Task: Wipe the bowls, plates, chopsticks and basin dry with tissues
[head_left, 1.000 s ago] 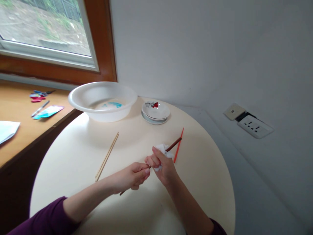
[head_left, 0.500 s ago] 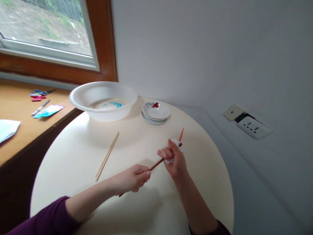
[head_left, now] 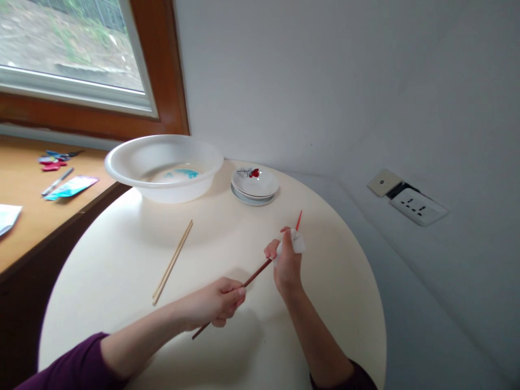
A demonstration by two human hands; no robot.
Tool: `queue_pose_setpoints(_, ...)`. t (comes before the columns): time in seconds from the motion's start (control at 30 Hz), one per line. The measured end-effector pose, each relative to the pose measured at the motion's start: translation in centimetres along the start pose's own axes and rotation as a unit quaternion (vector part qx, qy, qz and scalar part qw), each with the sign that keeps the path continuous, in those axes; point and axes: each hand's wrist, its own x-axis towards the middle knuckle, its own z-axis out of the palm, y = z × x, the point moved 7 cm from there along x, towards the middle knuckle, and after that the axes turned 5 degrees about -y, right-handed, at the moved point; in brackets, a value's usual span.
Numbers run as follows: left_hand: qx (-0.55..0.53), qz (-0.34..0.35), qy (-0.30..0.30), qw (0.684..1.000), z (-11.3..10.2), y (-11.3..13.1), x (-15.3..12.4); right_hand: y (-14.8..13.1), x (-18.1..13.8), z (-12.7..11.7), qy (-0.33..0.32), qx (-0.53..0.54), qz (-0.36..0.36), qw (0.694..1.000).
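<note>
A dark brown chopstick runs slantwise above the table, its near end pointing down to the left. My left hand is closed round its lower half. Around its upper end my right hand is closed, with a crumpled white tissue between fingers and stick; that end is hidden. Just beyond the right hand a thin pointed red stick shows, its lower part hidden. To the left of my hands, a pair of pale wooden chopsticks lies side by side on the table.
On the round white table stand a large white basin with liquid and something blue in it, and stacked small dishes. A wooden desk at left carries scissors, a pen and a packet. A wall socket is at right.
The tissue has moved up over the chopstick's upper end, which showed past my right hand before. My left hand still grips the lower half. The whole view has shifted slightly.
</note>
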Motion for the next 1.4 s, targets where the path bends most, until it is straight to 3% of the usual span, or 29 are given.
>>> queue_pose_setpoints(0.13, -0.001, -0.015, -0.007, 1.000, 0.1, -0.2, -0.2, -2.0, 0.0, -0.9, 0.003, -0.172, -0.102, 0.980)
queue_pose_setpoints(0.23, 0.005, -0.017, -0.013, 1.000, -0.2, 0.0, -0.4, -2.6, 0.3, -1.4, -0.008, -0.216, -0.121, 0.969)
queue_pose_setpoints(0.5, 0.054, -0.026, -0.041, 0.997, -1.3, 0.8, -1.0, 0.9, 1.3, -1.6, -0.055, -0.056, 0.094, 0.992)
queue_pose_setpoints(0.63, 0.083, -0.011, -0.025, 0.996, -2.0, 1.5, -1.3, 1.3, 1.0, -0.6, -0.101, 0.047, 0.180, 0.977)
queue_pose_setpoints(0.7, 0.079, 0.011, -0.019, 0.997, -2.3, 1.9, -1.4, 1.6, 0.9, -0.7, -0.078, 0.090, 0.221, 0.968)
queue_pose_setpoints(0.83, -0.032, 0.085, -0.007, 0.996, -3.3, 2.7, -1.3, 2.0, 0.8, -1.1, -0.031, 0.120, 0.237, 0.964)
queue_pose_setpoints(0.97, -0.142, 0.192, 0.070, 0.969, -4.9, 3.7, -1.2, 2.3, -0.4, 1.0, -0.130, 0.118, 0.263, 0.949)
queue_pose_setpoints(1.07, -0.143, 0.247, 0.132, 0.949, -5.7, 4.3, -1.5, 2.4, -1.8, 2.8, -0.222, 0.112, 0.288, 0.925)
queue_pose_setpoints(1.17, -0.107, 0.252, 0.116, 0.955, -5.1, 4.6, -1.6, 3.1, -2.8, 3.6, -0.270, 0.076, 0.306, 0.910)
queue_pose_setpoints(1.3, -0.040, 0.237, 0.075, 0.968, -4.1, 4.5, -1.5, 4.2, -2.7, 3.3, -0.256, -0.030, 0.282, 0.924)
queue_pose_setpoints(1.4, -0.001, 0.213, 0.100, 0.972, -4.2, 4.1, -1.3, 5.0, -2.8, 3.1, -0.238, -0.047, 0.300, 0.923)
